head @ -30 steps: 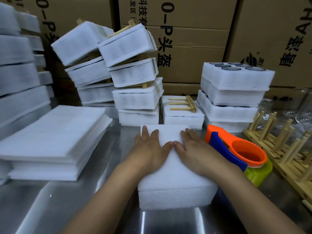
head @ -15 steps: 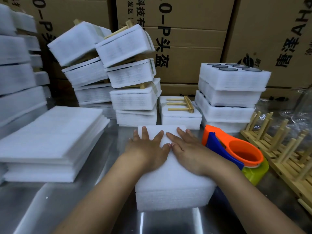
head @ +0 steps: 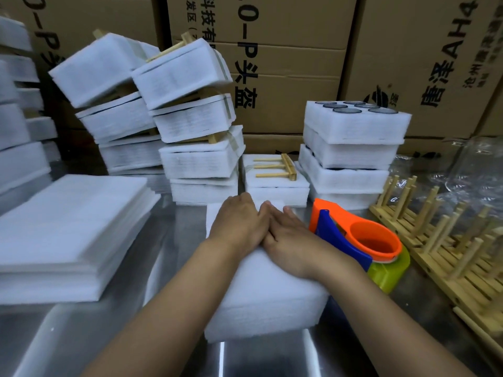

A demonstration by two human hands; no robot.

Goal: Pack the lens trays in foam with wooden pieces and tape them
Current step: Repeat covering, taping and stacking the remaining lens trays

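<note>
Foam block [head: 261,289] beneath left hand [head: 239,221], right hand [head: 291,240]

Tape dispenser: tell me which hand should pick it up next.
Right. The tape dispenser lies just beside the right hand, on its outer side; the left hand would probably have to cross over the right to reach it.

The left forearm [head: 168,295] and the right forearm [head: 381,308] are stretched forward and angled in toward the middle. The left hand [head: 239,221] and the right hand [head: 292,242] are laid palm down, side by side, touching along their inner edges. The right fingers [head: 275,213] are held straight. The left fingers are hidden beyond the knuckles.
</note>
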